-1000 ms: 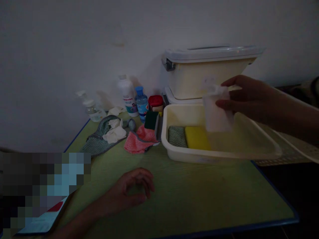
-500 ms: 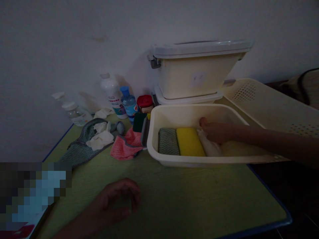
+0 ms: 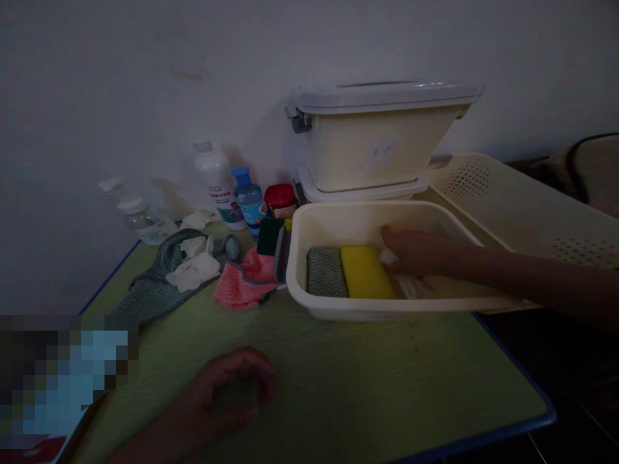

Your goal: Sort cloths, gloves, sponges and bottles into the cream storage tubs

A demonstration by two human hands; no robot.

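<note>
My right hand [image 3: 409, 251] reaches down into a cream plastic bin [image 3: 387, 306]. Its fingers close on a soft, white crumpled item [image 3: 411, 287], whose exact kind I cannot make out; part of it is covered by the hand. Left of that, a yellow sponge [image 3: 367, 274] and a folded grey-green cloth [image 3: 326, 274] lie side by side in the bin. In front, my left hand [image 3: 236, 386] hovers low by the table, holding nothing, with fingers curved and thumb apart.
A lidded cream box [image 3: 377, 142] stands behind the bin, and a perforated cream basket [image 3: 522, 200] is at right. Left of the bin are a pink cloth [image 3: 246, 280], a blue bottle [image 3: 250, 200], a white bottle [image 3: 215, 183], pump bottles [image 3: 149, 225] and a grey-green cloth [image 3: 149, 299].
My right hand has shifted slightly left inside the bin, and the white item beneath it has changed shape and position. My left hand has barely moved.
</note>
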